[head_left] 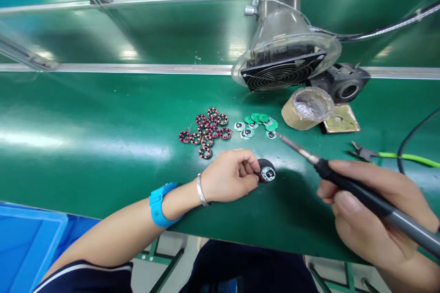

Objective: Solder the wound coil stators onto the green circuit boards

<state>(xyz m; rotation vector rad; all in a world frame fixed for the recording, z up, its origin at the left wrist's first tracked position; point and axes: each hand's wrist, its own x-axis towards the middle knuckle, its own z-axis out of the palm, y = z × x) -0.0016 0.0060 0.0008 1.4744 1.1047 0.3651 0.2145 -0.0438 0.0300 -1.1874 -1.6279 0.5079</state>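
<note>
Midway between the worktop's (85, 155) back and front edges, wound coils (211, 122) lie clustered. The left hand (230, 176), nearer the front edge, pinches narrowly the rim of a round circuit board (269, 174) upon a black disc (266, 163). Behind these, loose boards (264, 117) lie grouped; right of them stands a pot (292, 113). The right hand (374, 236) grips a soldering iron (373, 202), tip toward the loose boards. Green-handled cutters (366, 153) lie behind that hand.
</note>
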